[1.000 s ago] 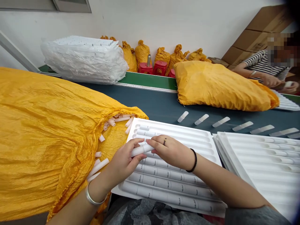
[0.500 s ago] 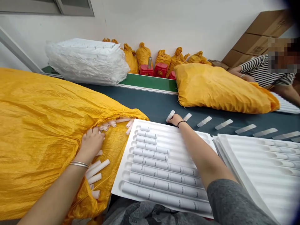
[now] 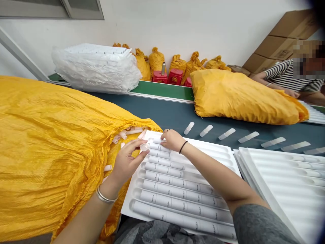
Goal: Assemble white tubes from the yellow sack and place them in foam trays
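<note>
- Watching remotely through the head camera; clock centred on the white tray (image 3: 203,149) in front of the person, 12 at its far edge.
- Risk 1, my judgement: the held tube (image 3: 144,147) could slip. It seems pinched by few fingers, and a smooth round wall would roll if the pinch slackened.
- Risk 2: a knuckle or wrist could nudge the labelled tubes (image 3: 189,185). Both hands work close over the rows, and the upper rows are only part filled, so I'd expect pieces there to slide along their grooves.
- Risk 3: the loose tubes (image 3: 123,134) in the mouth of the yellow sack (image 3: 56,142), 9 to 10 o'clock, could spill if the left forearm caught the cloth. The mouth gapes right beside the tray.
- Left hand (image 3: 132,159), 10 o'clock: thumb and forefinger parted by about the tube's thickness, closed around it near the tray's far-left corner. Tube seen nearly end-on.
- Right hand (image 3: 173,140), close to 12 o'clock: fingers bent, tips together on a tube at the far rows. Gripping or merely pressing: cannot tell.
- Pale pieces (image 3: 189,128) in a spaced line on the worktop (image 3: 152,105), 12 to 2 o'clock; neither hand touches them.
- More trays (image 3: 274,179) stacked at 3 o'clock, just beside mine.
</note>
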Demonstrator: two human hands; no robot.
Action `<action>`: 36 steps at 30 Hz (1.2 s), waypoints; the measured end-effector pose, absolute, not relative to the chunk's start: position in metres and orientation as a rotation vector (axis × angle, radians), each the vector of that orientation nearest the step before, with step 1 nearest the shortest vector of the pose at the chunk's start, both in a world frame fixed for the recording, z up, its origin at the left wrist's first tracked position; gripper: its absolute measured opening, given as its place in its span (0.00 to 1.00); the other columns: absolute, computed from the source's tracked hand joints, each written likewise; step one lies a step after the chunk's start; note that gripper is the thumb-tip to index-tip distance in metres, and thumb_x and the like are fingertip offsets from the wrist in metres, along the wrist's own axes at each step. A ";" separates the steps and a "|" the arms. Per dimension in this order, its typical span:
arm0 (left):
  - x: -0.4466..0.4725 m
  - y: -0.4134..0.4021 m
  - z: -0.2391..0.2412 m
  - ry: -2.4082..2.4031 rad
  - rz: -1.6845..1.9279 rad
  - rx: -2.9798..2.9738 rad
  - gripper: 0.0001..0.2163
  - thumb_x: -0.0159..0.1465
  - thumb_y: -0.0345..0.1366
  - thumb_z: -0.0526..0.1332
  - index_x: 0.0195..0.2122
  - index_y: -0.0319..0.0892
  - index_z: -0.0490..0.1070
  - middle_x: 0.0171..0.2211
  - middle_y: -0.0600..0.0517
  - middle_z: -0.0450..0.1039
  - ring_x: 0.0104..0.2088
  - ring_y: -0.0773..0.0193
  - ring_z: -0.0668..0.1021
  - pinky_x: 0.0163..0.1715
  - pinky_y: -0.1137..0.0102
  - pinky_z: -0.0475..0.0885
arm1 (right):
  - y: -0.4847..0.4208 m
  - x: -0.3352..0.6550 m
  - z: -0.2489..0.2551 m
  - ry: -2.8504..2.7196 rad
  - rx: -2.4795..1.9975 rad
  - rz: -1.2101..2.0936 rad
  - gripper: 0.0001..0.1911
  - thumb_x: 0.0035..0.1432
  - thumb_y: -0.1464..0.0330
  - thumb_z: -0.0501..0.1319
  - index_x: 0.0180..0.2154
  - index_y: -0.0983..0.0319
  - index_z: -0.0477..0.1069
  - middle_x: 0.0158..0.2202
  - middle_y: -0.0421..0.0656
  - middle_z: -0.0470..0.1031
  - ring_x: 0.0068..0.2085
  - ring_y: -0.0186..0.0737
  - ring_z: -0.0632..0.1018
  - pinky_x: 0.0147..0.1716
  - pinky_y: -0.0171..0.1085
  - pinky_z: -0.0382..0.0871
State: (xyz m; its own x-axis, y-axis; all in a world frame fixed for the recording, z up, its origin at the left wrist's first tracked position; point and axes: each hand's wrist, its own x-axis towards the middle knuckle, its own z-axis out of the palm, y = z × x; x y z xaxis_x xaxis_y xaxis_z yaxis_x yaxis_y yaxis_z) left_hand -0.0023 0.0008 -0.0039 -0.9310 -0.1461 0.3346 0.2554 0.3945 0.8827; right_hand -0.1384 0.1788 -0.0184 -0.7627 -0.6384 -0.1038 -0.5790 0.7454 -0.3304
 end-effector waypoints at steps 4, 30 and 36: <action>-0.002 0.001 -0.002 -1.710 -2.146 0.171 0.11 0.60 0.39 0.62 0.42 0.44 0.65 0.42 0.50 0.74 0.44 0.62 0.77 0.43 0.66 0.75 | 0.202 -0.120 -0.004 2.742 -1.025 -0.662 0.13 0.54 0.70 0.58 0.43 0.65 0.66 0.37 0.45 0.73 0.36 0.37 0.73 0.38 0.35 0.67; 0.019 0.008 0.009 -2.522 -1.304 -0.457 0.14 0.62 0.35 0.60 0.50 0.42 0.70 0.38 0.50 0.75 0.36 0.65 0.76 0.38 0.72 0.69 | 0.233 -0.069 0.018 2.359 -1.277 -1.350 0.13 0.63 0.66 0.55 0.48 0.62 0.69 0.40 0.45 0.75 0.32 0.33 0.73 0.33 0.34 0.69; 0.021 0.015 0.004 -2.500 -1.080 -0.602 0.17 0.63 0.33 0.60 0.53 0.39 0.66 0.34 0.50 0.74 0.35 0.66 0.75 0.37 0.73 0.70 | 0.235 -0.058 0.020 2.318 -1.213 -1.356 0.13 0.63 0.66 0.55 0.48 0.63 0.68 0.38 0.44 0.75 0.32 0.33 0.72 0.34 0.34 0.68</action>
